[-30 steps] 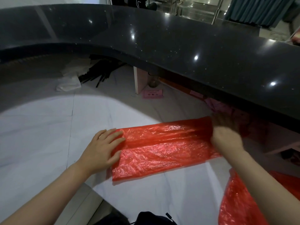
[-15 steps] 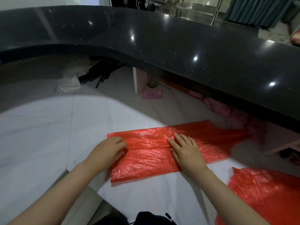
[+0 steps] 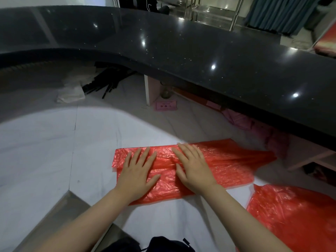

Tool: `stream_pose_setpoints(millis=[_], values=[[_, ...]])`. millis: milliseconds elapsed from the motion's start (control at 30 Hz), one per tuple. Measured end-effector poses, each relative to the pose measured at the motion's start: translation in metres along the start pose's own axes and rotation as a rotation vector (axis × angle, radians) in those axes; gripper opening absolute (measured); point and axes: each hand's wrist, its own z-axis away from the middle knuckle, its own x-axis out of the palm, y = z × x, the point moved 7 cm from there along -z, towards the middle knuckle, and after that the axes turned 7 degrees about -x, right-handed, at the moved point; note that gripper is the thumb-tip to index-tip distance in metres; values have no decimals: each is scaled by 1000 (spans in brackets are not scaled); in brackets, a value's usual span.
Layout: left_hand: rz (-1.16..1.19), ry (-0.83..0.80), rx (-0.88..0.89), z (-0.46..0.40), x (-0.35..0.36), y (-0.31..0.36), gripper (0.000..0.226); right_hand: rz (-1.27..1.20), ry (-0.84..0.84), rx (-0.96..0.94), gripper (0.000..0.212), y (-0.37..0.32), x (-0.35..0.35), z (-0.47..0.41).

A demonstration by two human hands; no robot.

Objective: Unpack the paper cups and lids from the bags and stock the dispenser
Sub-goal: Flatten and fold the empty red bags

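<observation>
A flat, folded red plastic bag (image 3: 231,164) lies on the white floor in front of me. My left hand (image 3: 138,171) presses flat on its left part, fingers straight and spread. Beside it, my right hand (image 3: 192,166) lies flat on the middle of the bag, fingers straight. A second red plastic bag (image 3: 291,213) lies crumpled at the lower right, apart from both hands. No cups, lids or dispenser are in view.
A curved black counter (image 3: 181,51) overhangs the floor ahead. Under it lie black rods (image 3: 107,84), a white cloth (image 3: 71,93), a pink card (image 3: 166,105) and pink bags (image 3: 241,120). A grey step edge (image 3: 60,211) runs at the lower left.
My right hand came back from the bag's far right end to its middle and now lies flat there. My left hand opened from curled fingers and moved right onto the bag.
</observation>
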Motion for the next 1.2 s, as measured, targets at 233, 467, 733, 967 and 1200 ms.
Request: stream_pose_setpoints(millis=[233,467,733,967,1200], values=[[21,1,-31,18,8,-17,72,-15,-260,-6,63,-6,47,-1],[15,-18,-19,20,8,-22,70,62,-249,113,65,46,27,25],[25,-19,-5,21,4,-21,63,138,-176,361,67,112,-5,78],[37,-6,16,17,1,-24,65,173,-192,381,68,106,-7,78],[65,190,277,17,-26,-21,40,82,-17,-54,38,59,-18,71]])
